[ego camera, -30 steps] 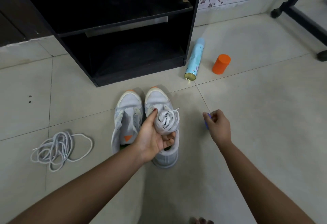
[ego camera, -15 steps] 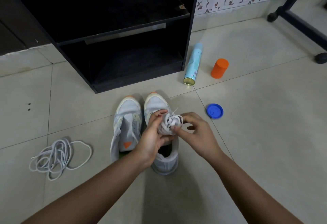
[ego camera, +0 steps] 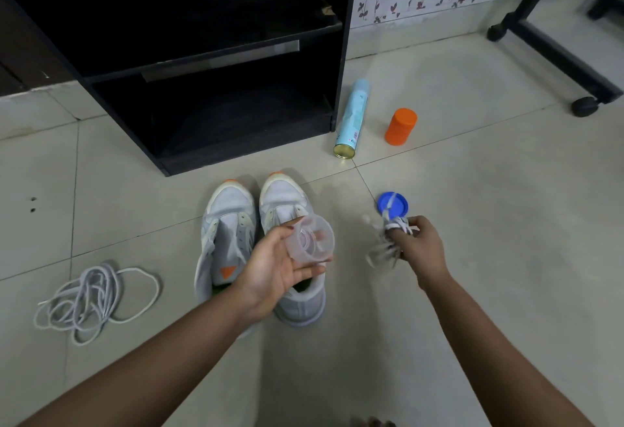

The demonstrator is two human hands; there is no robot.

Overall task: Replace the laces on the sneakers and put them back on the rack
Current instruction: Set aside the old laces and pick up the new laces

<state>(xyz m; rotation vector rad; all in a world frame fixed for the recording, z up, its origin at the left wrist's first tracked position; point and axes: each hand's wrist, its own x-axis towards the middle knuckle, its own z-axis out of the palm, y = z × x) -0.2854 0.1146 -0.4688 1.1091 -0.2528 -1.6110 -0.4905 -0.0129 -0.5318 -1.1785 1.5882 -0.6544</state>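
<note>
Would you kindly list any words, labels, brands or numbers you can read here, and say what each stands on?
No text here can be read.
Light blue spray can lying on the floor: small print near its base, too blurred to read.
Grey sneaker: an orange triangle mark on its side, no lettering visible.

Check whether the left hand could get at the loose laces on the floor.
Likely yes for reach: only a sneaker and bare floor lie between the left hand and the loose laces. But it holds a clear cup, so it isn't free to grab.
</note>
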